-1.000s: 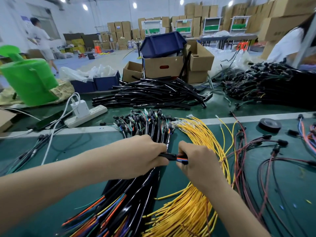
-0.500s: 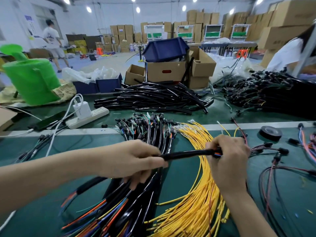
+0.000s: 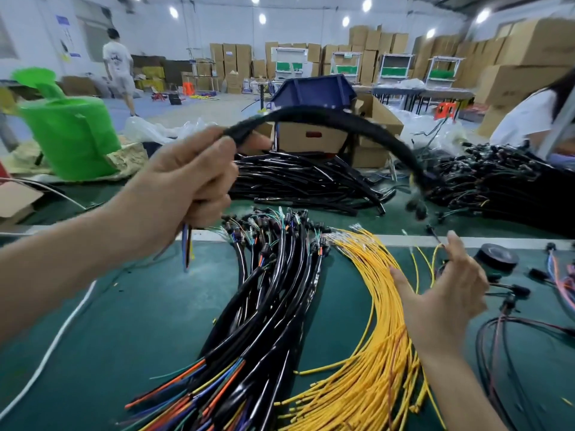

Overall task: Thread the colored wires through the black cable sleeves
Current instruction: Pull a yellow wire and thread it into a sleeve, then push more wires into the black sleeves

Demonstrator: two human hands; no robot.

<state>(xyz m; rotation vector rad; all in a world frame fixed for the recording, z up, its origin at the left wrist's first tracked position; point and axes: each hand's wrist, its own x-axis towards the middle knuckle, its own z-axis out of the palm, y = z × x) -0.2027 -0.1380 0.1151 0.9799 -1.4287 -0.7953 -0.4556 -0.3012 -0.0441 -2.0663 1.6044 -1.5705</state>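
Black cable sleeve (image 3: 255,126) held aloft
Left hand (image 3: 186,188) grips the sleeve, which arches above the yellow wire bundle (image 3: 373,337); right hand (image 3: 448,293), fingers spread and empty, is at the bundle's right edge.

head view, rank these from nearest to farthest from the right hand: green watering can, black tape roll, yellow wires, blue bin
1. yellow wires, directly beside the right hand, on its left.
2. black tape roll, just beyond it, slightly right.
3. blue bin, far side, centre.
4. green watering can, far left.
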